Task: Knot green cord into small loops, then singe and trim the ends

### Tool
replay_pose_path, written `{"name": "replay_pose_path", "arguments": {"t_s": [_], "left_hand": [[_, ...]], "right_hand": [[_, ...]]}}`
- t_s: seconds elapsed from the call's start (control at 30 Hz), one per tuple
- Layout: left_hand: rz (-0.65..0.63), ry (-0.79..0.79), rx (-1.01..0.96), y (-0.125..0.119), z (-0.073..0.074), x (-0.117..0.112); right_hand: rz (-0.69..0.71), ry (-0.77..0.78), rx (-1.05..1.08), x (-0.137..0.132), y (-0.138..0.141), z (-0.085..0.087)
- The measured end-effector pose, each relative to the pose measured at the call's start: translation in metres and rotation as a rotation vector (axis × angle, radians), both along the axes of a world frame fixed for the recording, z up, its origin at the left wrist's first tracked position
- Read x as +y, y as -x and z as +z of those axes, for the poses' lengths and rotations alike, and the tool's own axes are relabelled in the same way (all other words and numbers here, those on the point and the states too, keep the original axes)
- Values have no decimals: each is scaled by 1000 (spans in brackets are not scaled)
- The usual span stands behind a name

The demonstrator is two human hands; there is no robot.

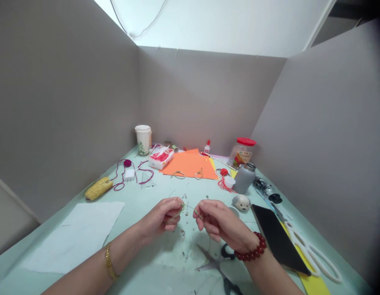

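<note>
A thin greenish cord [189, 207] runs between my two hands above the middle of the table. My left hand [165, 213] is closed, its thumb and curled fingers pinching one end of the cord. Thumb and forefinger of my right hand [216, 219] grip the other part, with the remaining fingers loosely bent. Small beads or charms [183, 232] and cord scraps lie on the table below, too tiny to name exactly. Open black-handled scissors [219, 265] rest under my right wrist. Two corded loops [199, 174] lie on orange paper [190, 163] farther back.
On the left are white paper [76, 233], a corn cob [99, 188], purple yarn [127, 163] and a lidded cup [143, 140]. To the right stand a grey bottle [244, 179] and red-lidded jar [242, 152], with a phone [278, 237] and white-handled scissors [312, 254] nearer. Grey partitions enclose the table.
</note>
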State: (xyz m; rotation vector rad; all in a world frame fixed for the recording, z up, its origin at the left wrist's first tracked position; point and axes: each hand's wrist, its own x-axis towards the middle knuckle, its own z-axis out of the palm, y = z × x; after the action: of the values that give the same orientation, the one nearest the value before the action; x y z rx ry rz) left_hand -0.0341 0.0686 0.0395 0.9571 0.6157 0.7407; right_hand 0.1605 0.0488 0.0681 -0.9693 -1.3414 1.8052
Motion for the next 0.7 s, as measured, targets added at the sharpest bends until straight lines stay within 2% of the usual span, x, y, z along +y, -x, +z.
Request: {"name": "replay_pose_path", "arguments": {"t_s": [0.37, 0.7], "left_hand": [[18, -37, 25, 1, 3, 0], [34, -57, 21, 3, -1, 4]], "right_hand": [[-89, -74, -127, -2, -1, 5], [-168, -303, -348, -4, 0, 6]]}}
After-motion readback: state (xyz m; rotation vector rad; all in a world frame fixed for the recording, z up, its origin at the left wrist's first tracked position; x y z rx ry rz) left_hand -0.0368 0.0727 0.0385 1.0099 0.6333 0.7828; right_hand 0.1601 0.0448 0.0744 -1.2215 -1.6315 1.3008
